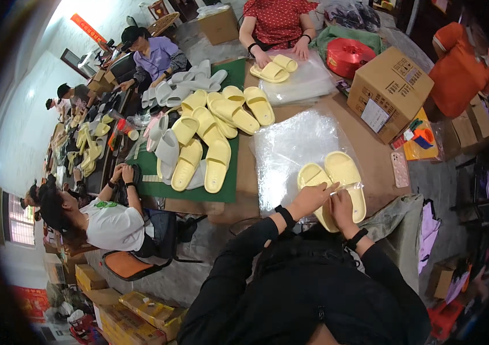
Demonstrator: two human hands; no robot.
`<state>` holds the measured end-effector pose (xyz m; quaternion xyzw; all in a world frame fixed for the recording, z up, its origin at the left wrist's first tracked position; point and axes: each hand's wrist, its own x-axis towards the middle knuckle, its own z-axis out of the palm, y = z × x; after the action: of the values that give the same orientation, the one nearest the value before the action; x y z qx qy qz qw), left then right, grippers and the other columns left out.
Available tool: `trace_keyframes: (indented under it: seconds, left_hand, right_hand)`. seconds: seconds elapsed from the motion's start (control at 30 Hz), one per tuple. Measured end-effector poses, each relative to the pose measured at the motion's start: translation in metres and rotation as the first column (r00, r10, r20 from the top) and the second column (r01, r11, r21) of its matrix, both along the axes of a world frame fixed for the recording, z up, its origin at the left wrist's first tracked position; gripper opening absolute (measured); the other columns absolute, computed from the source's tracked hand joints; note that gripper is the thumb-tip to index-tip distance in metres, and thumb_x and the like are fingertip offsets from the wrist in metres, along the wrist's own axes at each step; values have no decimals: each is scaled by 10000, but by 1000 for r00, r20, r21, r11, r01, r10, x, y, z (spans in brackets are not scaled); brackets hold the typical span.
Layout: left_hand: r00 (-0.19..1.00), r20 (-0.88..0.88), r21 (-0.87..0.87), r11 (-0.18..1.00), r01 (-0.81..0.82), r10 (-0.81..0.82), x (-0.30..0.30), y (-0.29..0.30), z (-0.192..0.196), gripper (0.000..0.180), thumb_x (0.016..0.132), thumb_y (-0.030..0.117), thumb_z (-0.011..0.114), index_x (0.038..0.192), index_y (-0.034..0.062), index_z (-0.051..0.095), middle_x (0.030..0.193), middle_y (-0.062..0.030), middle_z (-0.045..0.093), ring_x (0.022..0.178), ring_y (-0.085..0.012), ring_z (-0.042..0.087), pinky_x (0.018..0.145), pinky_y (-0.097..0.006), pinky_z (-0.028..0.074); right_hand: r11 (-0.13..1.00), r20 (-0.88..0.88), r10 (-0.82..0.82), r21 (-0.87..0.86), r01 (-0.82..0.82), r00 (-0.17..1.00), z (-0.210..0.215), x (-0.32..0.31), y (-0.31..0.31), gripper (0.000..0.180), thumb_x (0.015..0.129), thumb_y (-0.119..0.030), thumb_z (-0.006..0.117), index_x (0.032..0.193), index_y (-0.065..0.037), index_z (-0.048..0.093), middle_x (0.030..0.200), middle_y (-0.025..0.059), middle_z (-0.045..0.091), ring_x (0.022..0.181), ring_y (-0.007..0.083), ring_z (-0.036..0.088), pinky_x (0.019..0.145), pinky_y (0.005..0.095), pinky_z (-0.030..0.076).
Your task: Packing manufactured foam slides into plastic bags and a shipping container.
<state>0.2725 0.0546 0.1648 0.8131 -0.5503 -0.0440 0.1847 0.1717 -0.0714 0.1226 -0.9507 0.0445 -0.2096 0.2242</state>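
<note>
A pair of pale yellow slippers, a left one (311,174) and a right one (343,165), lies in front of me at the near edge of the table. Over this pair my left hand (309,201) and my right hand (343,208) meet, fingertips pinched close together. Something small or thin is between them, too hidden to make out; a glint of clear plastic shows beside the right fingers. Under the slippers' left side spreads a stack of clear plastic bags (282,149). My hands cover part of the slippers' footbeds.
Yellow slippers (217,155) and grey slippers (167,152) pile up on a green mat (232,187) to the left. A cardboard box (391,86), red ribbon roll (350,57) and pink phone (400,169) stand or lie right. Across the table, a person in red handles yellow slippers (270,72).
</note>
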Motion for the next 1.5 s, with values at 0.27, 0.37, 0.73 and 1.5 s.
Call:
trace_keyframes:
  seconds: [0.27,0.37,0.73,1.5]
  left_hand:
    - [883,-441,-216,974,67,-159,-36,-2,-5,278,835,113,491,1105,131,558,913,-150,604,794,-351,585,686,-405,481]
    - [736,-578,-439,895,84,-353,-61,-9,31,274,865,117,479,1130,105,550,923,-171,610,834,-352,580,724,-391,472]
    - [523,-791,-299,946,123,-318,-58,-30,70,343,895,171,491,1221,62,480,941,-117,608,790,-166,566,773,-289,452]
    - [175,-405,329,321,-888,897,20,67,-117,844,705,392,679,1339,42,246,1313,-261,287,1153,-436,357,927,-522,323]
  right_hand:
    - [996,38,-53,71,50,998,0,43,-5,167,715,-126,579,840,-18,555,972,204,475,909,374,458,758,448,383]
    - [948,-108,-99,291,126,989,28,62,6,196,731,-115,564,896,-13,537,918,198,464,854,373,457,749,447,371]
    - [885,-4,209,-424,-191,978,-13,64,-34,305,714,-165,565,980,-16,553,1025,244,462,973,417,455,829,453,391]
    - [925,-186,-52,362,117,981,-140,15,-225,502,755,-134,559,1205,35,412,1230,286,416,1135,434,389,962,430,336]
